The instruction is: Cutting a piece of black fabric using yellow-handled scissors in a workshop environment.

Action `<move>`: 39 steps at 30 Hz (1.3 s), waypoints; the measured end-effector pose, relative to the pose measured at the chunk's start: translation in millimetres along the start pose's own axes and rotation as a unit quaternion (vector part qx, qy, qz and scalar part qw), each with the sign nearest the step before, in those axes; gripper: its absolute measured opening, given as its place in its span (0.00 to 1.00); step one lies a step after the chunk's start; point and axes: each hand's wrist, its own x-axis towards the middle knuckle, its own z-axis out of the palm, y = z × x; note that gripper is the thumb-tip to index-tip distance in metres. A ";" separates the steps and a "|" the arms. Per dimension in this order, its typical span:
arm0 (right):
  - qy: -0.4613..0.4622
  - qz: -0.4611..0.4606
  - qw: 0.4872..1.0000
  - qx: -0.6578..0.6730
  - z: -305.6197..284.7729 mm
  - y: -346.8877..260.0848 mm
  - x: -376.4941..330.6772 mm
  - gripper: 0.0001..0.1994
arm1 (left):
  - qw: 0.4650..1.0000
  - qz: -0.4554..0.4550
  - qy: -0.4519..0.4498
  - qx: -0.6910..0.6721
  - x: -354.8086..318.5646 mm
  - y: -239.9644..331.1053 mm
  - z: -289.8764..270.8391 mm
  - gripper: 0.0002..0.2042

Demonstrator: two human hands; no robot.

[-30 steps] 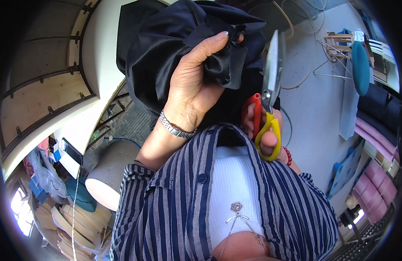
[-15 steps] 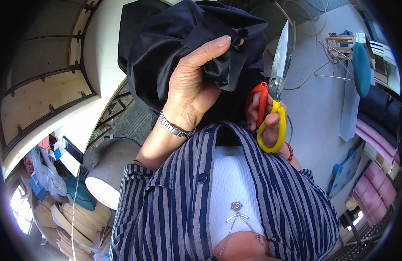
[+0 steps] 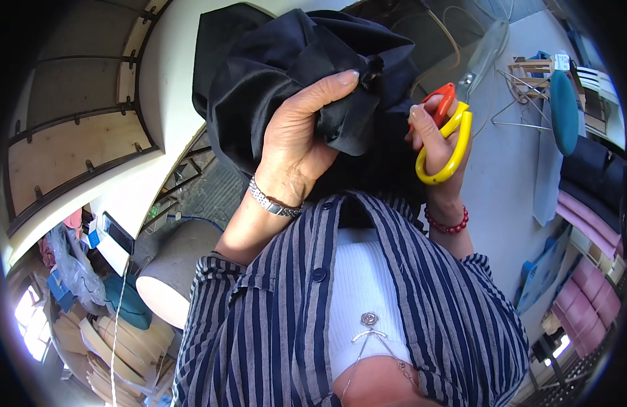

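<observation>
Dark, shiny black fabric (image 3: 259, 74) hangs bunched in loose folds in front of me. My left hand (image 3: 296, 132) grips a gathered part of it, thumb on top; the other fingers are hidden in the cloth. To the right of the fabric, my right hand (image 3: 439, 142) holds a pair of scissors (image 3: 456, 146) with one yellow and one red handle loop. My fingers are wrapped through the loops. The blades point up and away to the far right, smeared and pale against the background, apart from the cloth.
At right, a wire-legged rack (image 3: 523, 102) stands beside a teal oval pad (image 3: 563, 112). Pink fabric rolls (image 3: 584, 305) lie at the lower right. A grey cylinder (image 3: 171, 275), a phone (image 3: 118, 232) and curved wooden pieces (image 3: 124, 349) are at left.
My right hand has lifted up and away to the right with the scissors, whose blades now tilt outward. The left hand and fabric have shifted slightly down.
</observation>
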 end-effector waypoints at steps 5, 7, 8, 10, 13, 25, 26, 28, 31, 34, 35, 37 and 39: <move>0.047 -0.048 0.997 -0.021 -2.6 -3.2 22.6 0.12 | 0.999 0.018 -0.003 0.027 -10.0 9.3 3.1 0.08; 0.036 -0.062 0.996 -0.046 -7.4 0.8 33.7 0.13 | 0.999 0.023 -0.019 0.020 -20.8 17.2 6.1 0.08; 0.032 -0.071 0.995 -0.058 -9.8 6.7 39.9 0.14 | 0.998 0.049 0.025 0.036 -26.2 18.7 10.4 0.08; 0.025 -0.044 0.998 -0.022 -10.4 14.2 47.9 0.14 | 0.989 0.107 0.038 0.098 -38.8 27.8 10.9 0.09; -0.008 0.014 0.999 0.041 -4.6 17.0 49.7 0.13 | 0.968 0.187 0.006 0.167 -56.7 55.0 13.5 0.13; -0.077 0.068 0.993 0.061 33.1 -9.9 32.5 0.11 | 0.872 0.408 -0.035 0.270 -108.7 139.9 56.6 0.38; -0.075 0.063 0.994 0.053 33.5 -10.0 33.4 0.11 | 0.874 0.415 -0.042 0.250 -109.8 148.4 57.7 0.37; -0.073 0.057 0.994 0.056 32.7 -14.8 33.8 0.11 | 0.876 0.417 -0.049 0.238 -115.8 163.0 65.3 0.33; -0.061 0.040 0.995 0.067 24.5 -19.2 33.5 0.11 | 0.844 0.449 -0.101 0.276 -128.5 186.5 75.2 0.14; -0.034 0.045 0.997 0.061 25.1 -11.8 33.4 0.09 | 0.850 0.425 -0.171 0.261 -130.5 226.6 75.3 0.17; -0.034 0.049 0.997 0.059 24.2 -6.3 34.0 0.10 | 0.845 0.430 -0.186 0.256 -125.4 241.1 76.8 0.17; -0.031 0.062 0.997 0.033 29.5 -8.0 29.9 0.09 | 0.674 0.606 -0.049 0.418 -115.4 260.8 86.0 0.14; -0.023 0.070 0.996 0.052 26.5 4.5 30.0 0.09 | 0.842 0.428 -0.090 0.316 -108.8 278.9 135.0 0.13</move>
